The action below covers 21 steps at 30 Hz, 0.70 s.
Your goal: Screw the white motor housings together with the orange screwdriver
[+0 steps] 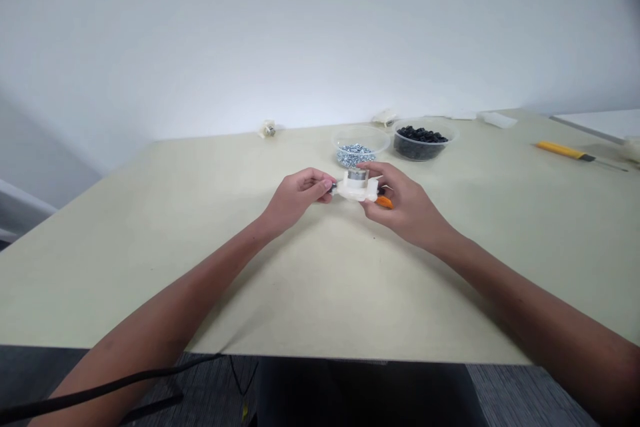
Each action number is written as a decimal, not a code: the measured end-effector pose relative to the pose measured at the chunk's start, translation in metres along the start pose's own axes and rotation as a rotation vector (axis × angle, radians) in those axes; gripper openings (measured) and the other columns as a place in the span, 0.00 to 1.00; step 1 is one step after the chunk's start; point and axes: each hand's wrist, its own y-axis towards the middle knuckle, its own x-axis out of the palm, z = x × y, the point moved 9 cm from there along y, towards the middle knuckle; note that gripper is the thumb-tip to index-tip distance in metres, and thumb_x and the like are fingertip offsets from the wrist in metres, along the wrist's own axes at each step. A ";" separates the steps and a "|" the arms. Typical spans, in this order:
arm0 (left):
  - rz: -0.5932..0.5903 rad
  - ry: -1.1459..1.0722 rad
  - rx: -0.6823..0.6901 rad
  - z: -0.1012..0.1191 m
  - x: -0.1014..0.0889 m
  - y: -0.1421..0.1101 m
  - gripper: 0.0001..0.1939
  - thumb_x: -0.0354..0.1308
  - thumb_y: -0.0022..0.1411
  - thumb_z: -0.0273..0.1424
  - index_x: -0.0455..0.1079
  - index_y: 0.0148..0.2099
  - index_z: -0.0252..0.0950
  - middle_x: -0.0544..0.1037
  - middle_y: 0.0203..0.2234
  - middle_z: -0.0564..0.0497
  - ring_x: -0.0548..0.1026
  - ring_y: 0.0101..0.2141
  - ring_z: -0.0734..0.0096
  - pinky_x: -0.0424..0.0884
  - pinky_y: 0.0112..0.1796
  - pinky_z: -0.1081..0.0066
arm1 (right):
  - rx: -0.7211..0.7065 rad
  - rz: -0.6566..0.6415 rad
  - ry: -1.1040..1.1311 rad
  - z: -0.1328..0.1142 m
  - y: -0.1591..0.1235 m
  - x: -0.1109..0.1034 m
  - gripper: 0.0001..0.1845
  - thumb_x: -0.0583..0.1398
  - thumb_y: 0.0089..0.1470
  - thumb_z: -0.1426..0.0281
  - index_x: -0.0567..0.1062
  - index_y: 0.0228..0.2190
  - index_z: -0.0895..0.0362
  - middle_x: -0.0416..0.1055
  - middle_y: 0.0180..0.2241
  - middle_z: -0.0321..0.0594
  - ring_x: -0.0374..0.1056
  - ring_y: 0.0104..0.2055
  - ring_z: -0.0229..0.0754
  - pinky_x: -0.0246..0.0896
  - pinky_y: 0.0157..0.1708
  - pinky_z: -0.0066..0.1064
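Apparently laminate tabletop (cream) under both hands; white wall behind.

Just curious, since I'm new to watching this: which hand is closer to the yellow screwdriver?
The right. The right hand holds the white plastic piece well left of the yellow screwdriver. The left hand grips that piece's far side, even farther from the screwdriver.

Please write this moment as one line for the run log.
left hand: holds white part | right hand: holds white part, orange piece under fingers | near: bowl of silver hardware, bowl of black pieces
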 end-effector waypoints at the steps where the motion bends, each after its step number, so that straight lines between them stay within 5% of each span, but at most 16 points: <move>1: -0.003 -0.004 0.000 0.000 0.000 0.000 0.14 0.60 0.62 0.41 0.74 0.42 0.35 0.78 0.33 0.49 0.77 0.36 0.70 0.73 0.46 0.62 | 0.002 -0.003 0.000 0.001 0.000 0.000 0.29 0.61 0.50 0.70 0.67 0.55 0.51 0.72 0.44 0.41 0.71 0.40 0.42 0.68 0.39 0.35; 21: 0.034 -0.299 -0.021 -0.008 0.006 -0.002 0.12 0.63 0.60 0.36 0.75 0.41 0.33 0.78 0.31 0.49 0.78 0.36 0.72 0.72 0.52 0.56 | 0.026 0.000 0.078 0.004 0.000 0.001 0.27 0.61 0.52 0.67 0.67 0.55 0.51 0.72 0.43 0.41 0.71 0.39 0.43 0.69 0.41 0.37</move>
